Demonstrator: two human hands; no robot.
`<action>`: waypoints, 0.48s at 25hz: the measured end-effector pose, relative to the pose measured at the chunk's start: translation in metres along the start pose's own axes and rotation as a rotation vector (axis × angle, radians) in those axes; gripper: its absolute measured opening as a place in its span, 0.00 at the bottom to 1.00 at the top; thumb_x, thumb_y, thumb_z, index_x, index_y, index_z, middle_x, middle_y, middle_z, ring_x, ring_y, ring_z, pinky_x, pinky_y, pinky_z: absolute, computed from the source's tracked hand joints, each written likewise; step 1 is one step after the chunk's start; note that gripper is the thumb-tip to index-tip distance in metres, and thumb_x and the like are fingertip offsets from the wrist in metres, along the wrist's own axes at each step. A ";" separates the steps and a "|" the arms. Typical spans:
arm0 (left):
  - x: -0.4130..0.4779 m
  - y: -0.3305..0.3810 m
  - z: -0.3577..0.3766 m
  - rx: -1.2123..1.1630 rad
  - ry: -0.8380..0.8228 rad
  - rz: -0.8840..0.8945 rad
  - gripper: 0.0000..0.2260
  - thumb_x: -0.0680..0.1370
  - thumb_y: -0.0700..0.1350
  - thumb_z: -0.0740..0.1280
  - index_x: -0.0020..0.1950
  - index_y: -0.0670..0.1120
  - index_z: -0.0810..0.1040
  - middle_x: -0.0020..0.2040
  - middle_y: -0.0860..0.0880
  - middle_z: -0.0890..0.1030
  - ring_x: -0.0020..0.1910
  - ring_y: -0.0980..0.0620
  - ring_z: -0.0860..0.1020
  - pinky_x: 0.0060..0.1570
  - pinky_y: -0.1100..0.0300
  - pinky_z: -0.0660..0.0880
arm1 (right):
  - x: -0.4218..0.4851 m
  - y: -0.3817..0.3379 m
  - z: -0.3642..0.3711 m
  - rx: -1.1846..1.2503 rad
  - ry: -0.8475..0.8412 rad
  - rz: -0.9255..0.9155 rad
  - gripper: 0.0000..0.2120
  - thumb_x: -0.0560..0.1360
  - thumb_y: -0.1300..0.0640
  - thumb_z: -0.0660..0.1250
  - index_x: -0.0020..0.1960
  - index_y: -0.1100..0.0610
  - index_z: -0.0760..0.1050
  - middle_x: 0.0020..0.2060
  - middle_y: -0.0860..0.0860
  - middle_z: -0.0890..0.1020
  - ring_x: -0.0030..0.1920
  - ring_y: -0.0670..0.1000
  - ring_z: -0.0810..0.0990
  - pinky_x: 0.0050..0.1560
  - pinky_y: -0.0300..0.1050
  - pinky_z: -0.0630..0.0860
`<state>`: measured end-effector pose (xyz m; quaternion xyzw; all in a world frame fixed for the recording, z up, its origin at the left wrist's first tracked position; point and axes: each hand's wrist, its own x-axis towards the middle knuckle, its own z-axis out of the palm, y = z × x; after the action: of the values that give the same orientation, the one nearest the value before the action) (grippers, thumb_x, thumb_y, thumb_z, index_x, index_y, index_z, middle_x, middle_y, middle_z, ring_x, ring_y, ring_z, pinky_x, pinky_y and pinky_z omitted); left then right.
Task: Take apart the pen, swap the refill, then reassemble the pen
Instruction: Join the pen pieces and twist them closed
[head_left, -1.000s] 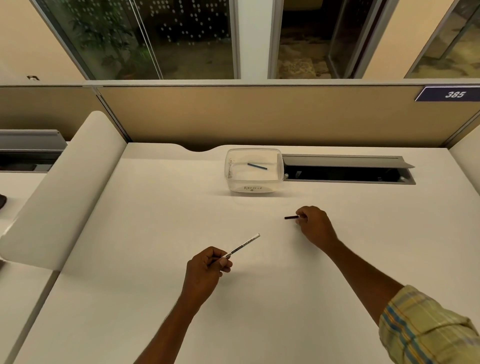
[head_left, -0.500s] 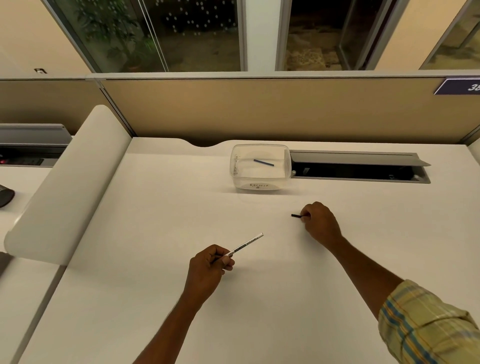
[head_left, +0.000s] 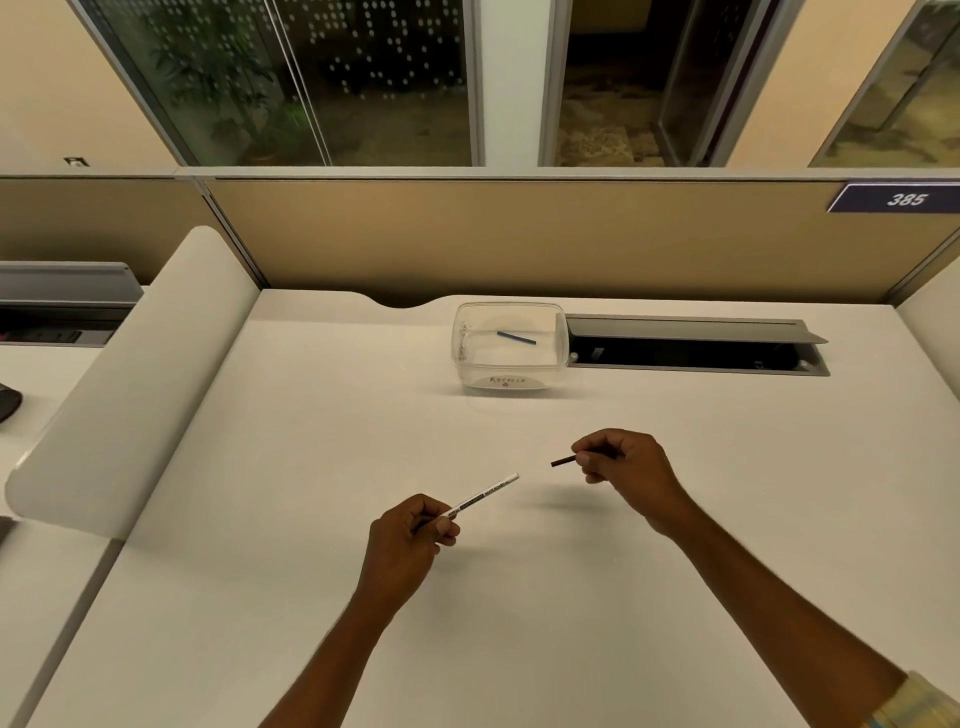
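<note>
My left hand grips the lower end of a white pen barrel with black printed lettering; the barrel points up and to the right above the desk. My right hand pinches a short dark refill whose free end sticks out to the left, lifted a little off the white desk. A gap separates the barrel's tip from the refill's tip. A blue refill lies inside the clear plastic tub labelled "RECYCLE" at the back of the desk.
An open grey cable hatch sits just right of the tub. A tan partition closes the back. A curved white divider runs along the left side. A dark object shows at the far left edge.
My right hand has lifted the dark refill off the desk and drawn it slightly nearer. My left hand and the barrel have stayed about where they were.
</note>
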<state>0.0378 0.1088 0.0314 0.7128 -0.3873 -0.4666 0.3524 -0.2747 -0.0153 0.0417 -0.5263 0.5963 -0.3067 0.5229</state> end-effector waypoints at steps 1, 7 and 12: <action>-0.002 0.000 0.000 0.002 -0.001 0.006 0.11 0.80 0.33 0.68 0.47 0.48 0.85 0.40 0.47 0.90 0.41 0.48 0.88 0.43 0.56 0.80 | -0.009 -0.004 0.001 0.061 -0.005 -0.009 0.07 0.76 0.64 0.77 0.48 0.52 0.89 0.40 0.55 0.89 0.38 0.52 0.87 0.48 0.46 0.87; -0.013 0.006 0.001 0.030 -0.020 0.054 0.11 0.80 0.34 0.69 0.45 0.49 0.85 0.40 0.48 0.90 0.41 0.49 0.89 0.41 0.57 0.80 | -0.054 -0.023 0.012 0.178 -0.002 -0.052 0.08 0.75 0.67 0.77 0.46 0.54 0.89 0.37 0.55 0.87 0.36 0.52 0.85 0.43 0.42 0.85; -0.022 0.007 0.002 0.053 -0.035 0.091 0.13 0.79 0.34 0.69 0.44 0.51 0.85 0.40 0.48 0.90 0.40 0.49 0.89 0.41 0.57 0.81 | -0.072 -0.030 0.018 0.207 0.005 -0.071 0.08 0.76 0.67 0.76 0.46 0.55 0.89 0.36 0.55 0.88 0.36 0.51 0.85 0.41 0.39 0.84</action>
<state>0.0284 0.1249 0.0453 0.6950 -0.4378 -0.4523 0.3475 -0.2558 0.0484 0.0862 -0.4893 0.5438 -0.3864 0.5618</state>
